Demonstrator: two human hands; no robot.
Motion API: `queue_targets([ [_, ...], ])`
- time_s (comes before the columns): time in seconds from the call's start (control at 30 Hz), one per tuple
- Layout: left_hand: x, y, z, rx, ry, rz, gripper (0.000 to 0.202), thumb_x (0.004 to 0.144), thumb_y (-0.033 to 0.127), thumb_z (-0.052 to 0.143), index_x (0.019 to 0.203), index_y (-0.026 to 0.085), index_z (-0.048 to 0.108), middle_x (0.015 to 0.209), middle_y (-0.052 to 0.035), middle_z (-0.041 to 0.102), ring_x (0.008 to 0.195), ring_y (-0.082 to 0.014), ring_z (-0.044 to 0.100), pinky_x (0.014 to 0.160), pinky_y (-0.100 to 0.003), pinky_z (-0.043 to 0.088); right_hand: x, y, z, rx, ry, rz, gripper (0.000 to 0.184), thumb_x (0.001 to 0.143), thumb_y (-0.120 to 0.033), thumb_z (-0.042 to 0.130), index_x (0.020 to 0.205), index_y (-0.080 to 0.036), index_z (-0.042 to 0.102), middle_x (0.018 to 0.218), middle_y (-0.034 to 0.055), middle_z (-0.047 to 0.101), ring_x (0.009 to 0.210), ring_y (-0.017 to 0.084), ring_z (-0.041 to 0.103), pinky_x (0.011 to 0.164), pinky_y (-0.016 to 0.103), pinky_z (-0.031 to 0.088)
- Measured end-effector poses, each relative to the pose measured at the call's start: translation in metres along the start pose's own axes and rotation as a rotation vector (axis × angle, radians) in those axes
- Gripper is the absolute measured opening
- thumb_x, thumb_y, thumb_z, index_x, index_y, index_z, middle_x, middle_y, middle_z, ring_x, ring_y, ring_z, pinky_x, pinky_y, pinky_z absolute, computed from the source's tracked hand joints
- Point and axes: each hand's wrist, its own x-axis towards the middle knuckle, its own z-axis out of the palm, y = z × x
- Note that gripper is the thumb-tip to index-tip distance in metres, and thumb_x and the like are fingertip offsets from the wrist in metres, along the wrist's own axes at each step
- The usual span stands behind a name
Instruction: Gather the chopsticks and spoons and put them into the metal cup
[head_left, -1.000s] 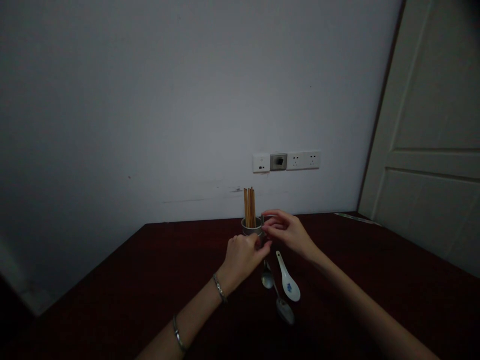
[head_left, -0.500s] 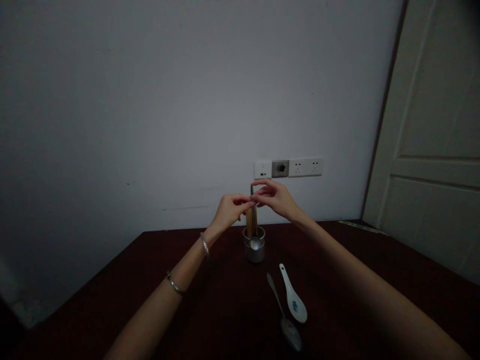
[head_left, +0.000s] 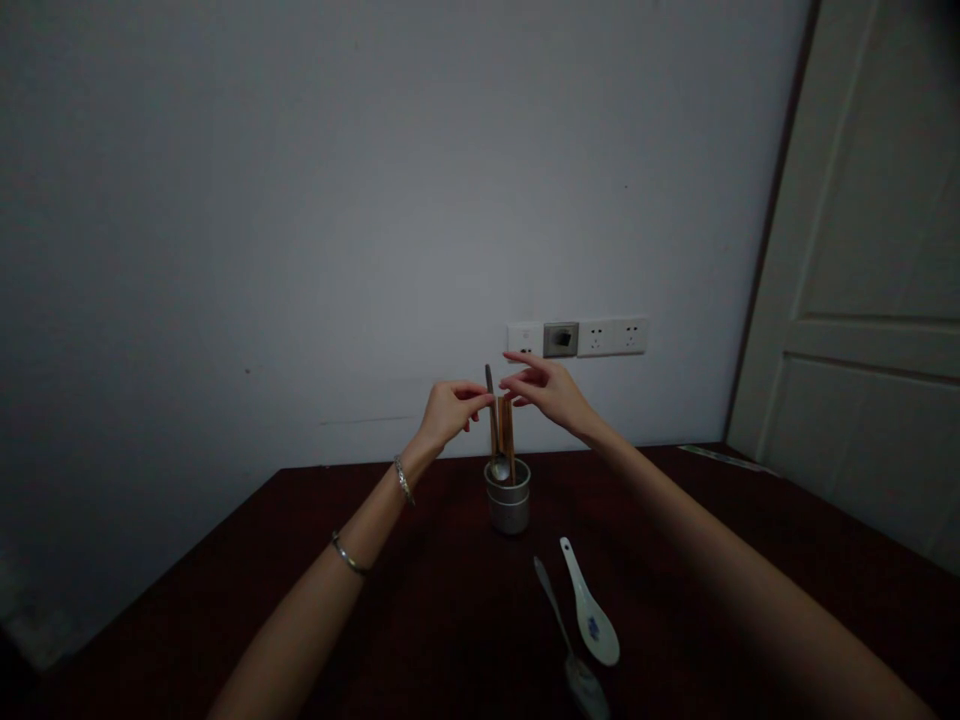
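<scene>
A small metal cup point(head_left: 508, 503) stands on the dark red table point(head_left: 420, 620) and holds several wooden chopsticks point(head_left: 507, 438). My left hand point(head_left: 448, 410) pinches the upper handle of a metal spoon point(head_left: 491, 420) that stands bowl-down in the cup. My right hand point(head_left: 546, 389) hovers just right of the spoon's top, above the chopsticks, its fingers spread and holding nothing. Nearer me on the table lie a white ceramic spoon point(head_left: 590, 610) with a blue mark and a second metal spoon point(head_left: 570, 650).
A pale wall stands behind the table with a row of sockets point(head_left: 576, 337). A white door point(head_left: 877, 300) is at the right. A thin pale strip point(head_left: 724, 459) lies at the table's far right edge.
My left hand has shifted the metal spoon's handle a little left and up in the cup. My right hand has let go and opened. One second ago both hands were low at the cup.
</scene>
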Motion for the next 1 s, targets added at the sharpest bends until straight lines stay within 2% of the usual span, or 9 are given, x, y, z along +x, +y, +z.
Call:
queue_targets([
  [0.07,-0.001,-0.002,-0.005,-0.012,0.035,-0.007,0.017,0.061,0.025,0.068,0.068,0.011,0.066,0.049,0.0003,0.054,0.039,-0.0053,0.041,0.032,-0.016,0.028,-0.010,0.007,-0.007,0.041,0.019,0.112,0.039,0.071,-0.027,0.061,0.108,-0.016,0.057,0.082,0.0079,0.067,0.070,0.016,0.063,0.061,0.030,0.054],
  [0.17,-0.002,-0.006,-0.012,-0.048,0.086,0.000,0.018,0.061,0.027,0.068,0.068,0.010,0.066,0.046,0.0014,0.051,0.038,-0.0049,0.040,0.032,-0.017,0.027,-0.035,0.029,-0.014,0.119,-0.019,0.314,0.028,0.070,-0.029,0.063,0.094,-0.014,0.063,0.087,0.0093,0.067,0.072,0.016,0.064,0.061,0.028,0.055],
  [0.3,-0.005,-0.010,-0.016,-0.112,0.154,0.014,0.021,0.060,0.029,0.068,0.070,0.010,0.065,0.045,0.0026,0.049,0.037,-0.0046,0.038,0.031,-0.016,0.027,-0.072,0.062,-0.005,0.170,-0.082,0.495,0.027,0.066,-0.032,0.067,0.086,-0.013,0.065,0.083,0.0086,0.067,0.070,0.014,0.063,0.054,0.023,0.053],
  [0.43,-0.008,-0.012,-0.012,-0.155,0.210,0.003,0.025,0.059,0.030,0.069,0.073,0.009,0.065,0.044,0.0031,0.049,0.036,-0.0043,0.038,0.031,-0.016,0.026,-0.090,0.075,0.015,0.171,-0.114,0.488,0.030,0.067,-0.038,0.065,0.082,-0.012,0.066,0.076,0.0064,0.067,0.065,0.012,0.062,0.048,0.019,0.049],
  [0.57,-0.012,-0.015,-0.008,-0.193,0.245,-0.007,0.029,0.057,0.032,0.070,0.075,0.009,0.065,0.042,0.0042,0.047,0.034,-0.0040,0.037,0.031,-0.016,0.026,-0.090,0.075,0.028,0.171,-0.024,0.487,0.025,0.065,-0.036,0.066,0.073,-0.012,0.067,0.070,0.0056,0.067,0.058,0.011,0.061,0.044,0.017,0.047],
  [0.8,-0.024,-0.020,-0.006,-0.239,0.294,-0.007,0.035,0.056,0.037,0.070,0.075,0.008,0.064,0.042,0.0051,0.046,0.034,-0.0035,0.036,0.031,-0.016,0.024,-0.085,0.084,0.031,0.224,0.143,0.546,0.017,0.063,-0.029,0.068,0.068,-0.014,0.066,0.068,0.0063,0.068,0.058,0.013,0.063,0.043,0.018,0.050],
  [1.0,-0.034,-0.020,-0.004,-0.300,0.332,0.008,0.036,0.057,0.038,0.070,0.076,0.008,0.062,0.043,0.0050,0.047,0.034,-0.0034,0.037,0.031,-0.017,0.026,-0.082,0.084,0.029,0.258,0.208,0.516,0.020,0.064,-0.031,0.067,0.072,-0.012,0.064,0.072,0.0079,0.067,0.064,0.015,0.064,0.044,0.020,0.051],
])
